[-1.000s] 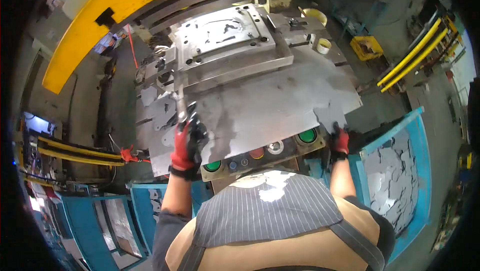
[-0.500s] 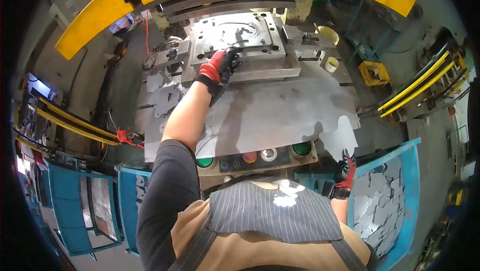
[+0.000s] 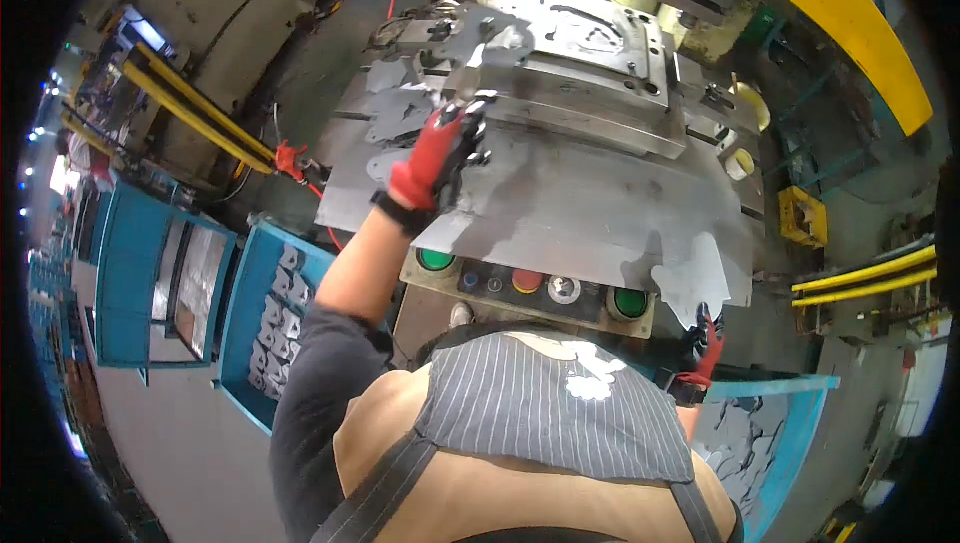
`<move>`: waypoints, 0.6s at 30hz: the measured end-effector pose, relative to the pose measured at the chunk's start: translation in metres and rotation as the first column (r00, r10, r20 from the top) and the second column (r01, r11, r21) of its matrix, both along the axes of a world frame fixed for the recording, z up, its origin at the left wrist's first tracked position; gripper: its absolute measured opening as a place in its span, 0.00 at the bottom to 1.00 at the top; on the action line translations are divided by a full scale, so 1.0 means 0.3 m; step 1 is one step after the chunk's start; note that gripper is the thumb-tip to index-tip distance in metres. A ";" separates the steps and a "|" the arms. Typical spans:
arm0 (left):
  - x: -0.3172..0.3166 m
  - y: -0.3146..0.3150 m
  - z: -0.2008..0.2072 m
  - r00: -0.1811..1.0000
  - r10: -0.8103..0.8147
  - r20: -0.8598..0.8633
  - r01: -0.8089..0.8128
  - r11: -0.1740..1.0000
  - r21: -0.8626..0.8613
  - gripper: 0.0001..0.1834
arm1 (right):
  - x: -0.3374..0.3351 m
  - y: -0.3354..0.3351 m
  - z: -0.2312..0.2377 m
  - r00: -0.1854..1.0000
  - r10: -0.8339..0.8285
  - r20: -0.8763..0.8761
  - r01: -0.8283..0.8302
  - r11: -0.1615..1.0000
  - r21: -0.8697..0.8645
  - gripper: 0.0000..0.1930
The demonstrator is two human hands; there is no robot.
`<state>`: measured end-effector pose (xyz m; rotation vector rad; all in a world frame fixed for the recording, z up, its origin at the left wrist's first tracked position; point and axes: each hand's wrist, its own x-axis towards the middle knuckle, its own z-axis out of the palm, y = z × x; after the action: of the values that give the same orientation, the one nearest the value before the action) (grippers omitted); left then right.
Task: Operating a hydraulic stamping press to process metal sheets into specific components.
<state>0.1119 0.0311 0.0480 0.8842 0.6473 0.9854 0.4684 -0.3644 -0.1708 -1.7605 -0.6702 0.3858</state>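
Note:
My left hand (image 3: 440, 158), in a red and black glove, reaches over the left part of the steel press table (image 3: 580, 203). Its fingers are closed at the near edge of a grey cut sheet-metal part (image 3: 487, 36), which is tilted up beside the die (image 3: 590, 38); the grip itself is blurred. Several other cut metal parts (image 3: 400, 113) lie on the table just left of that hand. At the table's front right, my right hand (image 3: 706, 338), gloved alike, is closed on the near end of a flat sheet-metal blank (image 3: 695, 273).
A control panel with green buttons (image 3: 435, 259) and a red button (image 3: 527, 281) runs along the table's front. Blue bins of metal pieces stand left (image 3: 235, 328) and right (image 3: 815, 398). Yellow-striped guard posts (image 3: 190, 108) flank the press. A yellow crate (image 3: 803, 215) sits at right.
My left hand has moved left, away from the die's front edge, and a cut part now shows at its fingers. The view has turned left. The right hand keeps the blank.

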 end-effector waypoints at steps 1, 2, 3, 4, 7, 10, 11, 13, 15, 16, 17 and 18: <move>-0.076 -0.012 -0.018 0.997 -0.043 -0.061 0.046 0.998 0.045 0.12 | -0.033 0.063 0.057 0.993 0.011 -0.114 -0.002 0.997 0.079 0.15; -0.163 -0.008 -0.056 0.989 -0.085 -0.125 0.096 0.991 0.088 0.13 | -0.066 0.126 0.108 0.973 0.025 -0.229 0.013 0.987 0.160 0.15; -0.230 0.003 -0.093 0.974 -0.124 -0.190 0.149 0.981 0.123 0.15 | -0.099 0.189 0.164 0.941 0.040 -0.336 0.042 0.971 0.234 0.15; -0.269 0.016 -0.120 0.969 -0.044 -0.243 0.066 0.994 0.086 0.15 | -0.096 0.212 0.171 0.933 0.080 -0.351 -0.006 0.978 0.208 0.15; -0.367 0.096 -0.227 0.923 0.108 -0.370 -0.122 0.992 -0.014 0.14 | -0.130 0.313 0.205 0.954 0.122 -0.275 -0.069 0.978 0.195 0.15; -0.407 0.170 -0.260 0.888 0.111 -0.445 -0.204 0.964 -0.168 0.12 | -0.149 0.379 0.239 0.890 0.234 -0.391 -0.146 0.959 0.241 0.14; -0.447 0.212 -0.327 0.911 0.020 -0.412 -0.102 0.979 -0.179 0.12 | -0.154 0.395 0.238 0.895 0.270 -0.356 -0.188 0.950 0.249 0.13; -0.513 0.278 -0.433 0.927 -0.164 -0.336 0.107 0.978 -0.181 0.11 | -0.199 0.437 0.256 0.950 0.272 -0.153 -0.235 0.946 0.223 0.13; -0.519 0.264 -0.370 0.925 -0.366 -0.099 0.341 0.917 -0.207 0.12 | -0.262 0.482 0.323 0.930 0.232 -0.285 -0.158 0.953 0.259 0.14; -0.512 0.240 -0.323 0.916 -0.331 -0.226 0.314 0.943 -0.108 0.13 | -0.265 0.481 0.341 0.863 0.259 -0.433 -0.135 0.945 0.297 0.15; -0.512 0.235 -0.299 0.899 -0.270 -0.346 0.289 0.957 0.004 0.13 | -0.262 0.487 0.357 0.770 0.297 -0.564 -0.112 0.934 0.340 0.15; -0.545 0.255 -0.343 0.957 -0.235 -0.171 0.213 0.967 -0.136 0.16 | -0.247 0.498 0.382 0.728 0.362 -0.583 -0.169 0.918 0.358 0.17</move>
<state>-0.0514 0.1077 -0.0549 0.9308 0.7372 0.6591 0.3942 -0.2151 -0.0561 -1.1369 -0.4446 0.9964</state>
